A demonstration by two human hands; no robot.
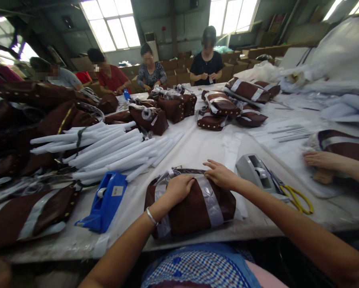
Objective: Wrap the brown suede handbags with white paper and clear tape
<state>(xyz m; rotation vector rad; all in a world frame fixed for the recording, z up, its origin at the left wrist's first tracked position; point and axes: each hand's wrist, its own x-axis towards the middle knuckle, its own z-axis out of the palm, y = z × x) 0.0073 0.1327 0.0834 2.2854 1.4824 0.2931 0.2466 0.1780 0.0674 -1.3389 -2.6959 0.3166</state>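
A brown handbag [194, 210] with clear plastic bands around it lies on the white table in front of me. My left hand [179, 188] is curled over its top left edge, fingers closed against the bag. My right hand [221, 174] rests on the bag's top right edge near the wrapped handle [176, 173], fingers stretched out flat. A silver bracelet sits on my left wrist.
A blue tape dispenser [106, 202] stands left of the bag, a grey one [256, 172] and yellow-handled scissors [299, 198] to the right. White paper rolls [107, 150] lie beyond. Several more brown bags cover the table. Another person's hand [320, 159] rests at right; several people work at the far end.
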